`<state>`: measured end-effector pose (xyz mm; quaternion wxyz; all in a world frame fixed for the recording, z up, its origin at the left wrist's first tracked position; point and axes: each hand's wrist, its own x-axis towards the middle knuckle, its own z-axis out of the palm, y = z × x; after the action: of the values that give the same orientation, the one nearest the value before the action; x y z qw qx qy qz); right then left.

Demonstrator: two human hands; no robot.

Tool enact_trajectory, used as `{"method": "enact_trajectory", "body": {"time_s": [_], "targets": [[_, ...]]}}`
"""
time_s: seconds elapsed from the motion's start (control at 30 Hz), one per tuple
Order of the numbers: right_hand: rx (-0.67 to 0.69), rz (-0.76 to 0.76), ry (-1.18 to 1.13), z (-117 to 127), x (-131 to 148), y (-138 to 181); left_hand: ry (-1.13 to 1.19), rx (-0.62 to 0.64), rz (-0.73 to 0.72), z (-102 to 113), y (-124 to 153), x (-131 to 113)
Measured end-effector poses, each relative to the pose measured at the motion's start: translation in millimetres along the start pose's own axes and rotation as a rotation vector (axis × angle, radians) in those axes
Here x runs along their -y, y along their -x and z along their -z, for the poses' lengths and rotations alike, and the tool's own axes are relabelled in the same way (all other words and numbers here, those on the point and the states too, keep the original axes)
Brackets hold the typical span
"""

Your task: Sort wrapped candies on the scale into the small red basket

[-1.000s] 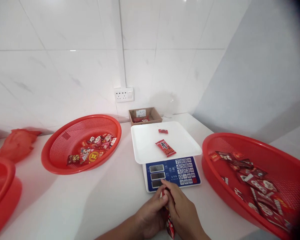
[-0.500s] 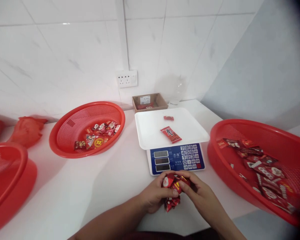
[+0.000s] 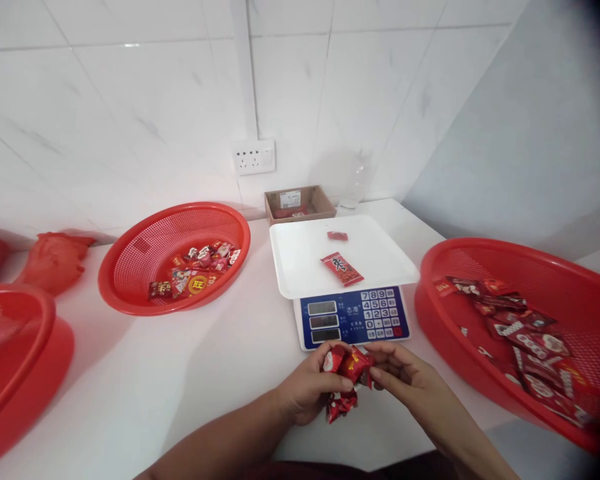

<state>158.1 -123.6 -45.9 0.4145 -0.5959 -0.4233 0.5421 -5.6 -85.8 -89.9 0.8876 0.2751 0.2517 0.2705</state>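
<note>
"What is being held?"

"A bunch of shiny, crinkled red snack packets (image 3: pixel 354 364), held over the smooth white tabletop (image 3: pixel 220 373)."

"How are the fingers placed?"

"The left hand (image 3: pixel 311 390) has its fingers closed around the bunch; the right hand (image 3: pixel 405 375) pinches its right edge between thumb and fingers."

"What lies beyond?"

"Just past the hands, a blue-and-white electronic scale (image 3: pixel 353 319) with a white rectangular tray (image 3: pixel 295 267). On it lie one flat red packet (image 3: pixel 342 269) and a smaller red wrapped piece (image 3: pixel 337 236)."

"And around that?"

"Round red plastic baskets with packets inside, one left (image 3: pixel 153 233), one right (image 3: pixel 447 363); behind the scale, an open brown cardboard box (image 3: pixel 325 203)."
</note>
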Motion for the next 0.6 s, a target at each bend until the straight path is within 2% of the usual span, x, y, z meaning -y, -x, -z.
{"method": "enact_trajectory", "body": {"time_s": [0.1,0.23,0.37,0.43,0.5,0.6], "targets": [[-0.028,0.02,0.055,7.3,0.0,-1.0,0.036,0.03,0.01,3.6,-1.8,-0.6],[-0.177,0.108,0.086,20.2,3.5,-7.9,0.088,0.078,-0.01,9.2,-5.1,0.1],[-0.443,0.29,-0.117,25.1,22.4,-33.1,0.095,0.12,-0.006,9.8,-6.1,4.0],[-0.488,0.358,-0.19,24.0,34.8,-47.0,0.084,0.108,0.002,8.5,-5.8,5.2],[-0.465,0.369,-0.079,21.3,43.6,-54.2,0.076,0.089,0.004,7.2,-5.7,4.9],[-0.411,0.352,0.291,13.9,44.4,-47.1,0.073,0.073,-0.014,6.4,-6.5,3.2]]}}
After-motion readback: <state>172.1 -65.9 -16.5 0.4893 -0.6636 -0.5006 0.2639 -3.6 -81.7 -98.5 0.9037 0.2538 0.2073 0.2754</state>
